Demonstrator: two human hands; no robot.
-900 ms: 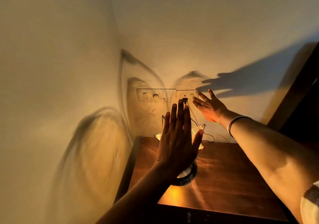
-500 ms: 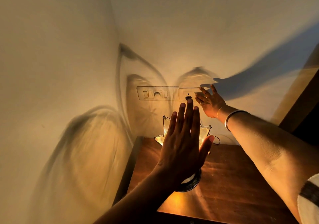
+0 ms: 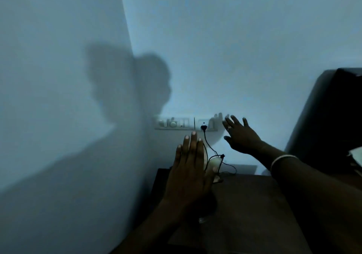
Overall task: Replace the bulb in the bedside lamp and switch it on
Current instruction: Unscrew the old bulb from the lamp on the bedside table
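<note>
The bedside lamp (image 3: 214, 165) stands unlit on the dark wooden bedside table (image 3: 254, 204), mostly hidden behind my left hand (image 3: 191, 172), which is held flat with fingers apart in front of it. Its black cord (image 3: 208, 145) runs up to a plug (image 3: 203, 127) in the wall switch panel (image 3: 186, 123). My right hand (image 3: 240, 134) hovers open just right of the panel, fingers spread, a little off the wall. Neither hand holds anything.
Two walls meet in a corner behind the table, with my shadow on them. A dark headboard or piece of furniture (image 3: 329, 120) rises at the right. The room is dim and bluish.
The lamp's warm light has gone out and the room has turned dim blue. My right hand has drawn back from the switch panel to the right. My left hand stays in front of the lamp.
</note>
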